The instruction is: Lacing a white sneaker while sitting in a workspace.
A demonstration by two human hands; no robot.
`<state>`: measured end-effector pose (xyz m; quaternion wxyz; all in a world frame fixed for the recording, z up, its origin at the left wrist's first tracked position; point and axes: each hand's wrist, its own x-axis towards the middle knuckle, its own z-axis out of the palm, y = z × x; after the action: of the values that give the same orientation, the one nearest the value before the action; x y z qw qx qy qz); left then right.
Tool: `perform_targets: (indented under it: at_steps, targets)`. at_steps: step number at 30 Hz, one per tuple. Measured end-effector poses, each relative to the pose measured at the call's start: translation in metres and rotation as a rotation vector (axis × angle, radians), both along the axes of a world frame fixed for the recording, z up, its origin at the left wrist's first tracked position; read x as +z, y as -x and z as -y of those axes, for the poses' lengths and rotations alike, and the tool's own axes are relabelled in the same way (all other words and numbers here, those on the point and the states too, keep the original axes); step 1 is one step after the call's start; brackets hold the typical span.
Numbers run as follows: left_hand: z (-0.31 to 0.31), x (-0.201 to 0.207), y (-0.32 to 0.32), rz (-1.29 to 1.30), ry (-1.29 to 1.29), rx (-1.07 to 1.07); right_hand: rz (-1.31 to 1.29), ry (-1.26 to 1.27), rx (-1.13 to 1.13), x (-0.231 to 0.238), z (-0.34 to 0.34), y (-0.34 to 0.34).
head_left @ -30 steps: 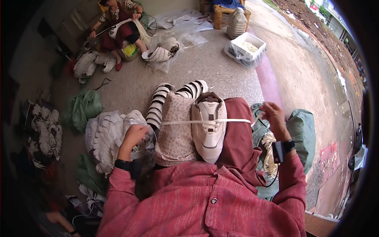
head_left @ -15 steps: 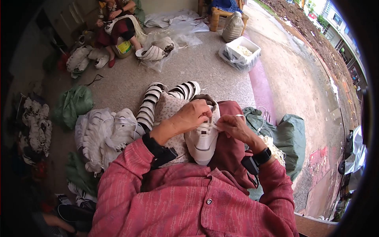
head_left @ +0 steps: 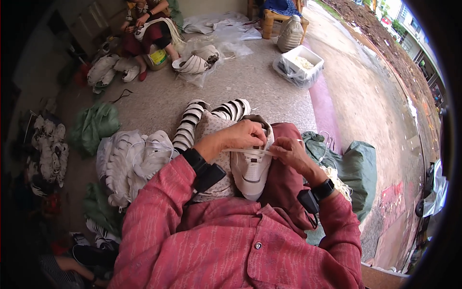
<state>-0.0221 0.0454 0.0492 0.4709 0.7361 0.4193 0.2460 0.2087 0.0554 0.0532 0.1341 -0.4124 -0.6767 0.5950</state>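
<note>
A white-and-beige sneaker (head_left: 250,176) lies on my lap, its toe toward me. My right hand (head_left: 291,153) pinches a flat white shoelace (head_left: 240,151) at the shoe's right side. The lace stretches left across the lacing area, and its end lies past the shoe's left edge. My left hand (head_left: 244,135) is closed over the upper eyelets and the opening; its fingertips hide whatever they grip. Beneath the shoe are a patterned cloth (head_left: 207,130) and dark red fabric (head_left: 284,178).
Nested rows of shoes (head_left: 187,125) lie beyond my lap, and bagged white shoes (head_left: 127,166) to my left. A green sack (head_left: 358,168) and cream laces (head_left: 337,178) are at my right. A white box (head_left: 303,62) stands farther off. Another person (head_left: 144,29) sits at the far left.
The lace, earlier bunched by my right hand, now lies stretched leftward across the shoe. My left hand stays near the upper eyelets. The whole view has shifted slightly.
</note>
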Motion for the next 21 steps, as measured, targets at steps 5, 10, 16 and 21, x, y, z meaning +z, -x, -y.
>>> perform_targets:
  at_steps: [5, 10, 16, 21]
  targets:
    - [-0.019, 0.002, 0.011, 0.020, 0.236, -0.180, -0.154, 0.419, -0.109, -0.002, -0.003, 0.004]
    - [-0.024, 0.003, 0.012, -0.012, 0.281, -0.232, 0.003, -0.323, 0.065, 0.004, -0.008, 0.003]
    - [-0.021, 0.005, 0.010, -0.048, 0.239, -0.197, 0.059, -0.642, 0.297, 0.015, -0.024, 0.001]
    - [-0.016, 0.009, 0.009, -0.060, 0.204, -0.201, 0.077, -0.726, 0.479, 0.015, -0.042, 0.002]
